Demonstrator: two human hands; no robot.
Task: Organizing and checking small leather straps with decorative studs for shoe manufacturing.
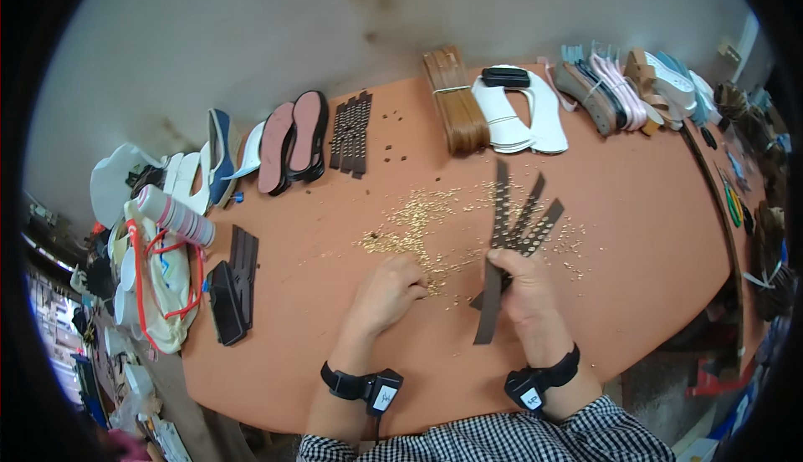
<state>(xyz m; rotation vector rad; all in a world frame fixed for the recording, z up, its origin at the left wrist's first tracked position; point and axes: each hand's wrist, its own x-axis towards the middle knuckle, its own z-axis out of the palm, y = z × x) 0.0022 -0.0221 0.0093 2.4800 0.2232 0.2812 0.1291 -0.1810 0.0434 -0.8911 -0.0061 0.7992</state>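
Observation:
My right hand (pixel 525 288) grips several dark brown strips (pixel 500 199) fanned out like blades, with the thumb pressed across them. Rows of small round gold-coloured dots run along the upper parts of the strips, and one strip hangs down past the palm. My left hand (pixel 389 293) rests at the near edge of a scatter of tiny gold-coloured pieces (pixel 411 221). Its fingers are curled together, and whatever may be between the tips is hidden. More of these pieces lie around and beneath the strips.
Perforated dark strips (pixel 350 134) lie at the back, beside pink-topped soles (pixel 308 132). Further right are a brown strap bundle (pixel 456 107), white cutouts (pixel 548 119) and bundled shoe soles (pixel 590 94). On the left are a dark case (pixel 226 303) and a striped cone (pixel 177 215).

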